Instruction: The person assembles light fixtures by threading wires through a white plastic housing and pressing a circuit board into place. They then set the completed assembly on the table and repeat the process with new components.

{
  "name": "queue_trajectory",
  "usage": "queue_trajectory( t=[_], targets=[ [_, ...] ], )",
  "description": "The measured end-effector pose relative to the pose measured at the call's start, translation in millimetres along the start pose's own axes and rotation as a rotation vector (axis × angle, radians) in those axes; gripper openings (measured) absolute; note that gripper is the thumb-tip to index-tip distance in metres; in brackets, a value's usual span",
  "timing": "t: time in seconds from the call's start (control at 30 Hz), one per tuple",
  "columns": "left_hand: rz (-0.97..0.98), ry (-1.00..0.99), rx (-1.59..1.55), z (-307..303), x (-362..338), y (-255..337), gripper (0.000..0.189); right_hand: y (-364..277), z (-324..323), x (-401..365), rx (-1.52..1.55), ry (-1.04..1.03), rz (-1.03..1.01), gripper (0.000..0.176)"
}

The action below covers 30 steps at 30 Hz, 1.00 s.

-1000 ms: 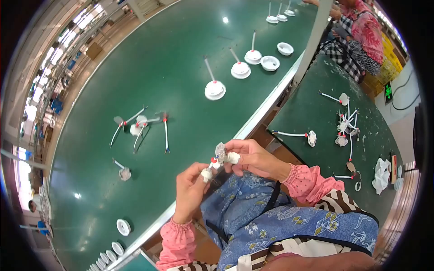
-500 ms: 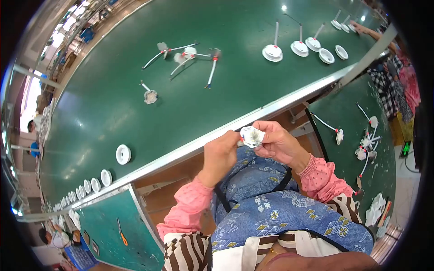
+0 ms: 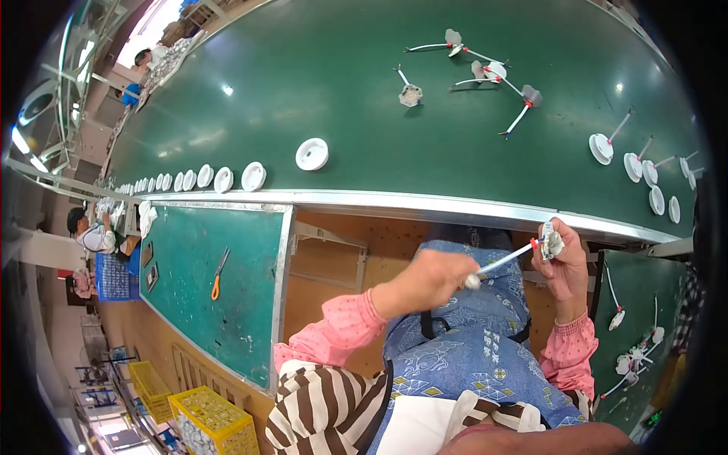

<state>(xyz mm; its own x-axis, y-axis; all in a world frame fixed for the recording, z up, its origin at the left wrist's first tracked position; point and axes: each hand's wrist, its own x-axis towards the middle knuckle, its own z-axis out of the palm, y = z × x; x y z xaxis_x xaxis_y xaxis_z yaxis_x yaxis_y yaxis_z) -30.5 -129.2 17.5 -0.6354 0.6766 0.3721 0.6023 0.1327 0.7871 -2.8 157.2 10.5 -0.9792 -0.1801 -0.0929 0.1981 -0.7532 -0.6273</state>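
Observation:
My right hand (image 3: 563, 265) is closed on a small white part (image 3: 551, 241) with a red collar, near the table edge at the right. A white cable (image 3: 506, 260) runs from that collar down to my left hand (image 3: 438, 280), whose fingers are closed round its end. A small white rounded piece (image 3: 472, 281) shows at the left fingertips. Beyond my hands, several similar cabled parts (image 3: 494, 72) lie on the green table (image 3: 349, 98), and one smaller part (image 3: 410, 95) sits apart from them.
White round cups (image 3: 312, 154) line the table's near edge toward the left. White discs with upright cables (image 3: 600, 149) stand at the right. Orange-handled scissors (image 3: 216, 287) lie on the lower left table. More cabled parts (image 3: 629, 362) rest at lower right. A person (image 3: 97, 233) is at far left.
The view has turned leftward. My hands have moved apart; the left now holds the cable out from the white part, which stays in my right hand.

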Motion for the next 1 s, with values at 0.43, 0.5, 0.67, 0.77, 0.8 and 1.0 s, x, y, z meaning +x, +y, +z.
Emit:
queue_trajectory(
  t=[0.43,0.5,0.67,0.77,0.8,1.0],
  targets=[
    [-0.546,0.296,0.73,-238.8,-37.2,-148.6,0.089,-17.6,19.4,-1.9,-0.001,0.107,-0.161,0.029],
    [-0.531,0.323,0.747,-208.9,-15.2,-148.7,0.077,-14.9,24.6,-3.5,0.036,0.088,-0.184,0.027],
    [-0.313,0.4,0.583,-83.1,48.5,-102.3,0.071,-15.7,44.0,0.6,-0.073,0.104,-0.261,0.016],
    [-0.269,0.481,0.473,-37.8,70.5,-87.5,0.072,-16.4,46.4,6.0,-0.13,0.13,-0.368,0.015],
    [-0.242,0.483,0.463,-26.4,73.6,-79.2,0.072,-15.7,47.5,6.1,-0.15,0.154,-0.405,0.016],
    [-0.17,0.48,0.444,10.8,71.1,-45.4,0.077,-8.1,68.2,-1.0,-0.388,0.192,-0.414,0.022]
  ],
)
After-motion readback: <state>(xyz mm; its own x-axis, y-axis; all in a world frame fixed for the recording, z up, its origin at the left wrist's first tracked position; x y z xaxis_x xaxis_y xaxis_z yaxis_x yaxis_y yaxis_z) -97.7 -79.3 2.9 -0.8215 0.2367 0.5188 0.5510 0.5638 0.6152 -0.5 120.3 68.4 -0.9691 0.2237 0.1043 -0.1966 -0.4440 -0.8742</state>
